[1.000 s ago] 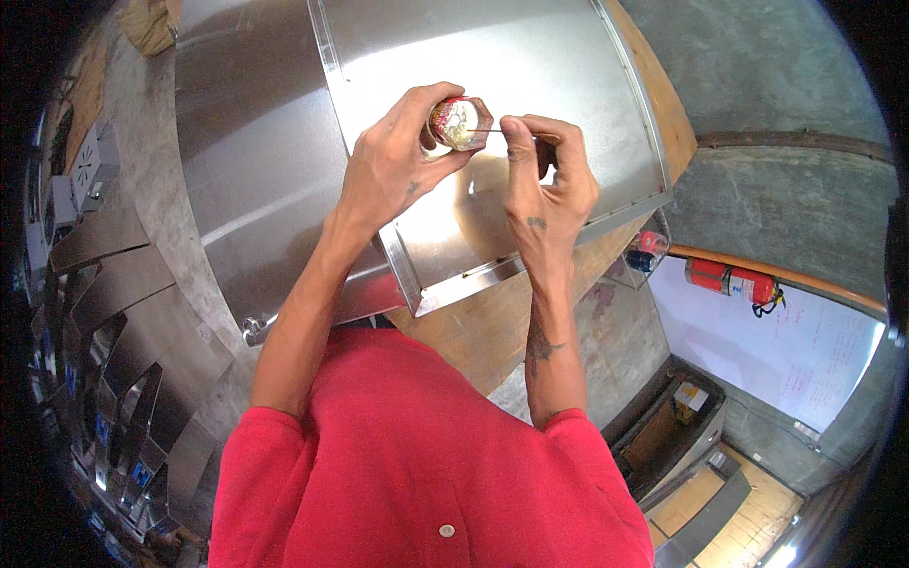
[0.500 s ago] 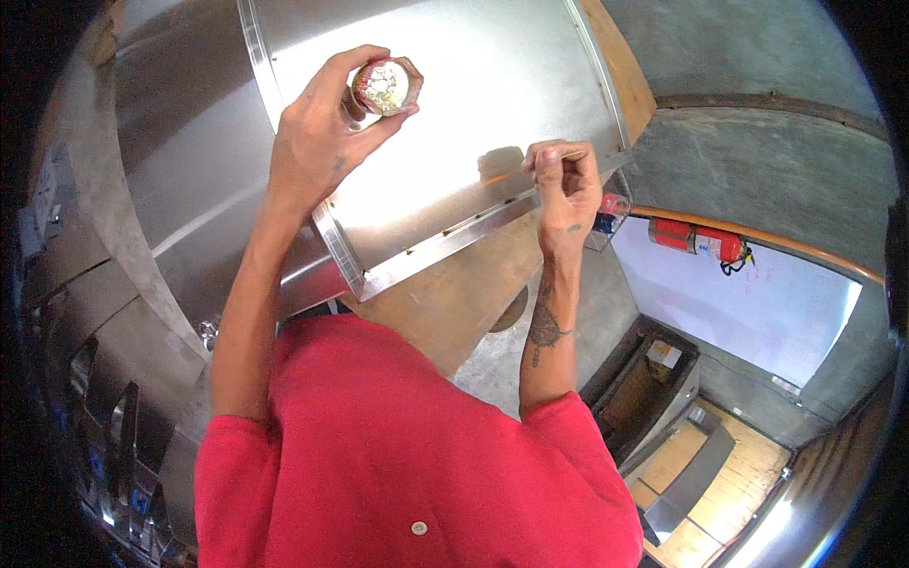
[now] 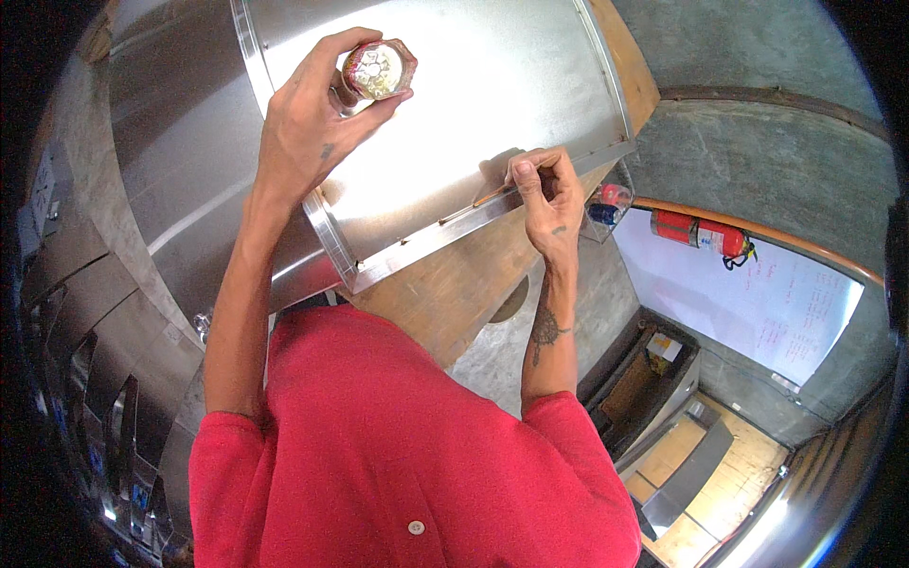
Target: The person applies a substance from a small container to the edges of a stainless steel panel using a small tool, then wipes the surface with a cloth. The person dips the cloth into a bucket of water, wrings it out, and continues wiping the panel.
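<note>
- Head view, far left: dark cut metal pieces (image 3: 90,284) lie beside the grey metal sheet (image 3: 180,123).
- Your left hand (image 3: 308,118) is up over the metalwork, fingers curled around the small faceted container (image 3: 379,69), thumb along its lower right side.
- Container: reddish sides, pale mottled round face turned to the camera, held over the upper left part of the bright metal panel. Can't tell if that face is a lid or contents.
- Your red shirt (image 3: 407,426) fills the lower middle, one pale button on it.
- Wooden worktop (image 3: 417,298) shows below the bright metal panel (image 3: 426,151). Panel has a raised rim, dark spots along its lower side.
- Thin brownish stick (image 3: 492,197) slants down-left to that lower rim. Can't tell if its tip touches.
- Your right hand (image 3: 547,204) has the stick pinched between thumb and index finger, well apart from the container.
- Just right of that hand: clear bin (image 3: 607,206) with red and dark blue items.
- Further right: long dark trough (image 3: 620,402), red fire extinguisher (image 3: 696,231) in front of the whiteboard (image 3: 767,303), concrete wall (image 3: 776,151) above.
</note>
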The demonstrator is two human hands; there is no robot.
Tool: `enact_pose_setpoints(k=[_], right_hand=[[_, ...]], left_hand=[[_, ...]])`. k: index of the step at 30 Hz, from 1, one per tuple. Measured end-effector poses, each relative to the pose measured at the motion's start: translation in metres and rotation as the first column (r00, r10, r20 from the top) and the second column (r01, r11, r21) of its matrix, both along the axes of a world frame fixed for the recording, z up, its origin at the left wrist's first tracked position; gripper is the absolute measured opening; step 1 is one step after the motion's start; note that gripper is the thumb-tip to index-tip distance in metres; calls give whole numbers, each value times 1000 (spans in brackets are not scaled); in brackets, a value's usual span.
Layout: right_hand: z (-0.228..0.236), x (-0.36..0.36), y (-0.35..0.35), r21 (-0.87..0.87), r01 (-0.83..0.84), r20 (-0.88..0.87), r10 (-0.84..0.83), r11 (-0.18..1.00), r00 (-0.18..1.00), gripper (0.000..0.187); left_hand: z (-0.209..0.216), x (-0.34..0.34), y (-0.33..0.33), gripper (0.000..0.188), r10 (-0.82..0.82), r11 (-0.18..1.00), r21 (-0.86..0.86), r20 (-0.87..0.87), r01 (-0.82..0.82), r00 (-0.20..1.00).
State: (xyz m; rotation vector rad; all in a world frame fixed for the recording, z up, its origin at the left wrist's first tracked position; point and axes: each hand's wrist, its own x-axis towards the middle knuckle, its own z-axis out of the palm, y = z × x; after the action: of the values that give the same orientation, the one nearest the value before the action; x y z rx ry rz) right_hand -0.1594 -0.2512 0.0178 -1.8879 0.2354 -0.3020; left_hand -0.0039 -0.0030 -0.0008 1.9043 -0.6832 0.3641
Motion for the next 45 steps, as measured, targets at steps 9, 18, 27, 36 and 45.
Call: enact_pose_setpoints(k=[9,18,27,36,45], right_hand=[[1,0,2,-57,17,-18,-18,998,1000,20],[-3,-1,-1,-64,24,-13,-25,998,1000,22],[3,-1,1,-68,9,-72,-14,998,997,24],[4,-2,-1,-73,11,-96,-18,997,995,23],[15,14,12,88,75,183,-90,993,979,18]], left_hand=[[1,0,3,62,-16,997,71,-22,17,1000],[2,0,2,62,-29,999,43,-47,31,998],[1,-1,3,64,-27,997,65,-45,30,999],[-4,-1,1,63,-7,1000,30,-20,8,1000],[6,-3,1,62,-12,1000,23,-68,13,998]])
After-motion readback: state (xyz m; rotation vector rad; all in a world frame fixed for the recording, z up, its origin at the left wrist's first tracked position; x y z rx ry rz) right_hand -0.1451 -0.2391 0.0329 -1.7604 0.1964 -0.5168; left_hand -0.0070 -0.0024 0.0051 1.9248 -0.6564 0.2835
